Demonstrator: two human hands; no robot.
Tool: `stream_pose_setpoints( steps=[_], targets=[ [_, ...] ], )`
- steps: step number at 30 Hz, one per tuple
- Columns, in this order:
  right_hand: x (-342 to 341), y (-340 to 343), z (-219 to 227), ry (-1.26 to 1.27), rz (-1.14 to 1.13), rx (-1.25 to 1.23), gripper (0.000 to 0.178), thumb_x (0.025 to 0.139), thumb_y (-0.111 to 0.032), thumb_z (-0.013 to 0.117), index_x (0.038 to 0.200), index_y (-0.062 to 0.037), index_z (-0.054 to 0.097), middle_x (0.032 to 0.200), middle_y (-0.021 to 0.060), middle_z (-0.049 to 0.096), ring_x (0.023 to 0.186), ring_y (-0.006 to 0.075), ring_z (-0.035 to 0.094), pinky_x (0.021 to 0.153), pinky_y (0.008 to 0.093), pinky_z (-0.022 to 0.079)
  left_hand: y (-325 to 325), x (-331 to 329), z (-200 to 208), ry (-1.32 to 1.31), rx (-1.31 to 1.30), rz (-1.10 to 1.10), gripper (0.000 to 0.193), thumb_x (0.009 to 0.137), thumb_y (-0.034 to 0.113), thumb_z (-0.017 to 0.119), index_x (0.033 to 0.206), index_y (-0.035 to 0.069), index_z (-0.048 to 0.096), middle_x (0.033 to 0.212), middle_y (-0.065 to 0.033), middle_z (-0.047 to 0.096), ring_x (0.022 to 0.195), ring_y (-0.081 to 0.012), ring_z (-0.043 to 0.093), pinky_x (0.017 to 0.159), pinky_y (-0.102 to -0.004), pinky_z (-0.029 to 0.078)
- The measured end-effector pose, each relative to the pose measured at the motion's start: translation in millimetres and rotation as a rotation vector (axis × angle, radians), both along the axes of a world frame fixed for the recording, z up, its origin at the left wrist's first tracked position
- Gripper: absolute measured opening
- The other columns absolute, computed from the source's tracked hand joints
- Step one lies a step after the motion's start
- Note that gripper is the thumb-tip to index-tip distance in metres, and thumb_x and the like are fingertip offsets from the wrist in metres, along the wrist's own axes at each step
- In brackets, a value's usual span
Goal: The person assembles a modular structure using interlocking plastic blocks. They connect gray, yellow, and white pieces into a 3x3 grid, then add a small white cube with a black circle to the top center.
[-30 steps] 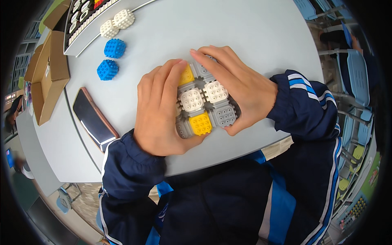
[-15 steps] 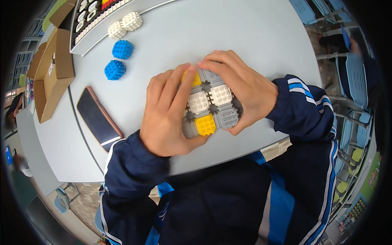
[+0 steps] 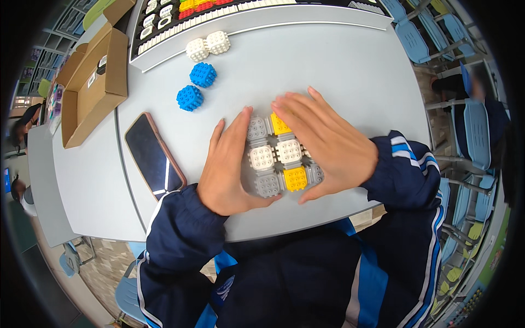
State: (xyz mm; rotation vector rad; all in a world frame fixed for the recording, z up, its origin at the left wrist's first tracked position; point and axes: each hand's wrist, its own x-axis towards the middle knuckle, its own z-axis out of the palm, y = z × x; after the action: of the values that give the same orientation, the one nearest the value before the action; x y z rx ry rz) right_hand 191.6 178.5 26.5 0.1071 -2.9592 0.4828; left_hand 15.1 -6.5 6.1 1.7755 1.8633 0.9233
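On the pale grey table (image 3: 350, 65), viewed from a slightly different head angle than half a second ago, with more of the brick storage tray (image 3: 262, 17) now in sight along the far side. To the left, open cardboard box (image 3: 116, 65). Near the close edge, cupped against opposite flanks of one studded block assembly (image 3: 289, 151): left hand (image 3: 224, 175) and right hand (image 3: 342, 158), both curved and holding it, fingertips close together at the far end. Order now reversed in the assembly: grey left of yellow at both ends, against yellow left of grey half a second ago, with the white pair again across the middle. Probably turned between the palms to bring another face up; no clear sign of a block added or removed. Hard to tell whether lifted or resting. Left of the left hand, dark-screened smartphone (image 3: 155, 156); beyond it, two joined white cubes (image 3: 218, 42) and two blue cubes (image 3: 203, 74), unchanged in grouping. As for writing, only a pale label (image 3: 91, 80) on the box, too small to read.
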Motion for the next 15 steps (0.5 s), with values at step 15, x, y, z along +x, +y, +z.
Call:
stream_pose_setpoints(
  steps=[15],
  targets=[
    [9.2, -13.6, 5.6, -0.168, -0.064, -0.245, 0.125, 0.049, -0.027, 0.093, 0.152, 0.0052, 0.029, 0.148, 0.0275, 0.037, 0.138, 0.0462, 0.037, 0.119, 0.0592, 0.025, -7.6, 3.6, -0.6, -0.041, -0.007, 0.000, 0.126, 0.045, 0.025, 0.097, 0.152, 0.000, 0.034, 0.145, -0.0202, 0.049, 0.137, -0.0369, 0.049, 0.119, -0.0626, 0.022]
  ],
)
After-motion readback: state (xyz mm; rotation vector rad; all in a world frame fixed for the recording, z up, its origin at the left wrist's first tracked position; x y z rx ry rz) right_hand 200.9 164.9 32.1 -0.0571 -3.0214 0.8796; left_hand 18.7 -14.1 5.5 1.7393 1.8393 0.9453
